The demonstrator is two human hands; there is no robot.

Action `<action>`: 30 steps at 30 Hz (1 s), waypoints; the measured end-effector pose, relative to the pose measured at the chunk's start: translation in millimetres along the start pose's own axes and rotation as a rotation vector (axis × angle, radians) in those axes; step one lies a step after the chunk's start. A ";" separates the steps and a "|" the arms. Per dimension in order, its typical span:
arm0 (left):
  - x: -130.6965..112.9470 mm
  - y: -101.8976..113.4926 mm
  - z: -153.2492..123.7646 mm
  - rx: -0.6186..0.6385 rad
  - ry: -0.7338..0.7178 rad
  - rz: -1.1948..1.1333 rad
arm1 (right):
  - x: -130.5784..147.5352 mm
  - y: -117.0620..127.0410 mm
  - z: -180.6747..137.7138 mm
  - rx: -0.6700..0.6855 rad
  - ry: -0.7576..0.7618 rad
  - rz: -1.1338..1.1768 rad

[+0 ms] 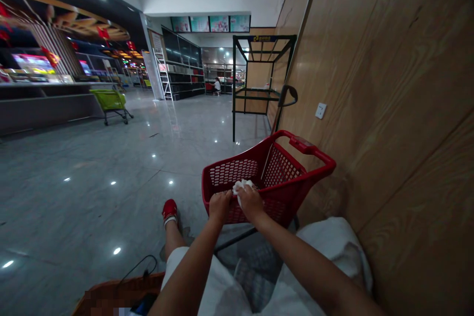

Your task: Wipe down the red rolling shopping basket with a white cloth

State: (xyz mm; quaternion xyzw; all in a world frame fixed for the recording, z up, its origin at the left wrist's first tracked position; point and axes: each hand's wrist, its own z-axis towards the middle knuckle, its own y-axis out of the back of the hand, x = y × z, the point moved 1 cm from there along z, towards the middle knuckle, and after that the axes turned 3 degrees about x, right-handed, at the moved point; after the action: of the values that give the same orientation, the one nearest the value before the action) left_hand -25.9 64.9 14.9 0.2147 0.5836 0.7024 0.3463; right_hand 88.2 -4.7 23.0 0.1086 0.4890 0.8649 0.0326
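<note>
While seated low beside a wood wall [388,108], stretching both bare forearms forward over white clothing. Curling the left hand [219,205] over the near rim of a red basket [231,172], fingers closed on the edge. Pinching a crumpled white cloth [240,186] with the right hand [251,202], pressed against that same rim, just beside the left. Resting a red shoe [170,210] on the grey floor [92,182] left of the basket. Farther along the wall, passing a white socket [320,110], then a black metal rack [259,93]. Well apart across the shiny floor, seeing a green cart [110,100], a ladder [163,74] and, far back, a seated person [217,86].
</note>
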 end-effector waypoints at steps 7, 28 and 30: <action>8.6 -0.2 -4.2 0.009 -0.023 -0.085 | -11.5 18.3 -9.6 0.199 0.071 -0.098; -98.4 -1.0 36.7 -0.055 -0.235 -0.192 | -101.9 42.8 -9.9 0.133 -0.069 -0.308; -93.2 -0.6 33.5 -0.054 -0.234 -0.144 | -101.7 43.0 -9.4 0.116 -0.059 -0.302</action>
State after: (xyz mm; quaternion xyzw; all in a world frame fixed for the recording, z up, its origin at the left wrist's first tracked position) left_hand 60.2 18.7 31.4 0.2434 0.5340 0.6612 0.4674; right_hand 187.4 -51.5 39.0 0.0606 0.5478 0.8169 0.1703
